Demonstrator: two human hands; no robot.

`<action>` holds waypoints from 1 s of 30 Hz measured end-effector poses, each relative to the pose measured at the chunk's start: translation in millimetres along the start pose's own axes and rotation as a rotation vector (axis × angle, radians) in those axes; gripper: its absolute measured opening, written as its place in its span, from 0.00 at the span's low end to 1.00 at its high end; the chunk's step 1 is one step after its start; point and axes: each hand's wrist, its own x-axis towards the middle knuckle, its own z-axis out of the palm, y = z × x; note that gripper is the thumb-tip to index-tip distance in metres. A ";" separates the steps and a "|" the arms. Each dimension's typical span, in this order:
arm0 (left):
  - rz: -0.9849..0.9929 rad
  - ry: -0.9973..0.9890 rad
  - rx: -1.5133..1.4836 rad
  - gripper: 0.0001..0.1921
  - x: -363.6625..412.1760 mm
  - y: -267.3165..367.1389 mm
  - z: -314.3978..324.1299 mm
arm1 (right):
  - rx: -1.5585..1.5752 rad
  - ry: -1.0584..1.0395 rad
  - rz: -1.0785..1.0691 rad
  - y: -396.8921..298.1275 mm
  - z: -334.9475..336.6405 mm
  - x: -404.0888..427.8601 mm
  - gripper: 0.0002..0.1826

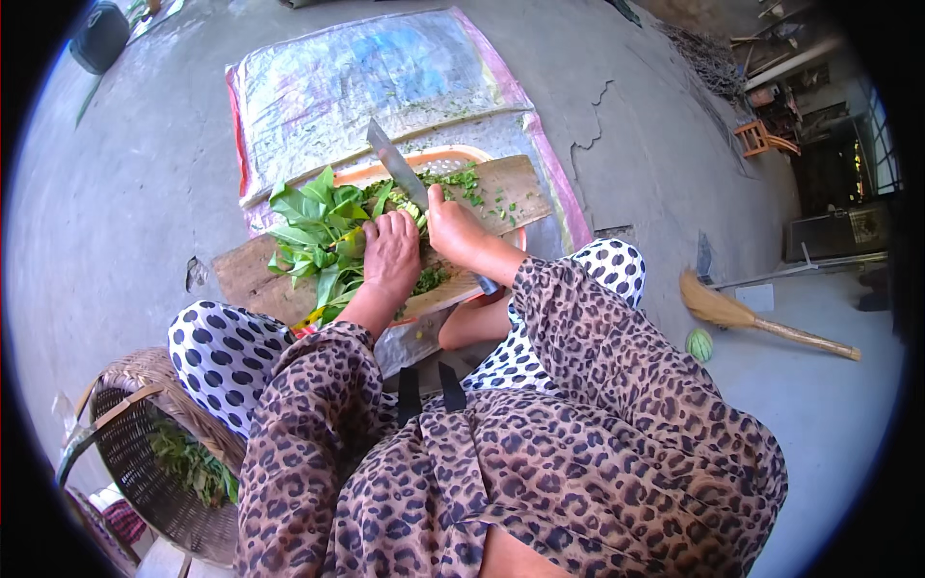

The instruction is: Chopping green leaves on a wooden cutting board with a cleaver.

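Note:
My left hand (392, 254) presses a bunch of leafy greens (311, 220) onto a wooden board (253, 274). In my right hand (457, 230) is a large knife (396, 165), its broad blade pointing up and away, beside the cut stems near my left fingers. Chopped green bits (462, 180) are scattered over the right part of the board. The board lies across an orange-rimmed plastic basket (459, 152), which is partly hidden under it. My right palm and fingers hide most of the knife's handle.
Under the basket a woven plastic sack (311, 94) is spread on the concrete floor. At lower left stands a wicker basket (130, 376) with greens inside. A broom (766, 325) and a small striped melon (699, 344) lie at right. My knees flank the board.

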 end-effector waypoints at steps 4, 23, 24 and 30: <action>0.020 -0.011 -0.053 0.23 2.8 -0.5 2.4 | 0.030 0.038 -0.038 10.4 -0.7 -0.2 0.14; 0.024 -0.021 -0.014 0.23 0.2 -4.8 8.0 | -0.082 -0.283 0.036 -30.5 -75.2 -79.0 0.12; 0.035 -0.028 0.006 0.23 0.3 -3.4 7.1 | -0.082 -0.284 0.037 -29.3 -75.9 -80.9 0.12; 0.038 -0.032 0.039 0.23 -0.7 -2.7 6.7 | -0.045 -0.308 0.043 -31.3 -80.8 -78.2 0.11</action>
